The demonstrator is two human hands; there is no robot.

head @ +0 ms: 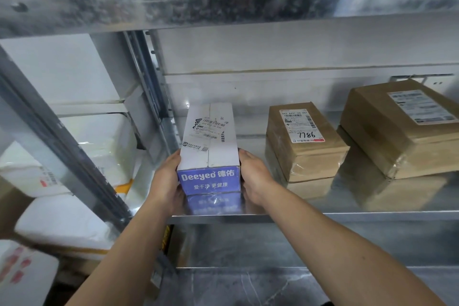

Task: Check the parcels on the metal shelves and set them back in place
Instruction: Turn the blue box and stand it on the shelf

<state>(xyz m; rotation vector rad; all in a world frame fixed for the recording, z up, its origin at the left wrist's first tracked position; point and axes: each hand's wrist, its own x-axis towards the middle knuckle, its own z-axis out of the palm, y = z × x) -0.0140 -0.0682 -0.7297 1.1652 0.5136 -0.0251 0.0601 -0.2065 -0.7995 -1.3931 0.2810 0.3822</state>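
Holding the white box (210,136) at its near end, your left grip (167,179) clasps its left side and your right grip (253,174) clasps its right side, so both are closed on it. The box lies lengthwise on the metal shelf (372,206), its blue printed end facing you near the front lip and shipping labels on its top. To its right, apart from it, you have a brown parcel (303,146) marked 7786, and just beyond that a larger taped parcel (397,131). Left of the shelf upright, white foam boxes (99,146) are stacked in the neighbouring bay.
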